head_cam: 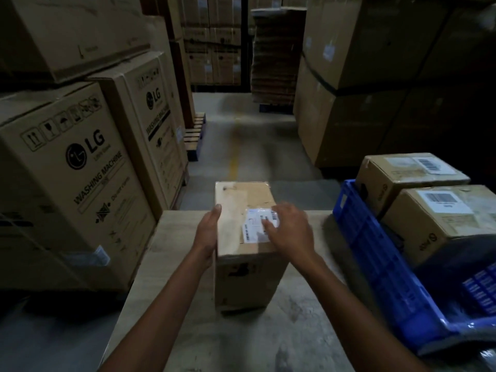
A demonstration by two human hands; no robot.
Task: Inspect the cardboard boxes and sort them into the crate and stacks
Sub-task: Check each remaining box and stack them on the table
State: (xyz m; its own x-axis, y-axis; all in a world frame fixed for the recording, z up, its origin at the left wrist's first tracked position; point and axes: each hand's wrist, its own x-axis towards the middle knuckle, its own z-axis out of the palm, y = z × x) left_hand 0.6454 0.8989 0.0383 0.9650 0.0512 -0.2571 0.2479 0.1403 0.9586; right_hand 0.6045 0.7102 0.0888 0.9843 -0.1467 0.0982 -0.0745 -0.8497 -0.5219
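Left of the plain brown, tape-sealed cardboard box stand large printed washing-machine cartons. The box itself sits on the pale wooden desk, directly before the person. The left hand presses flat on its left wall, grip wide, thumb at the top edge. The right hand rests with spread fingers on the lid, partly over the white barcode label, grip also wide and holding nothing. Right of the box, a blue slatted plastic crate holds two labelled brown cartons.

The box looks stiff and fairly smooth, its weight unclear. Palms on opposite side walls should serve best. Its lid's long side runs away from the person.
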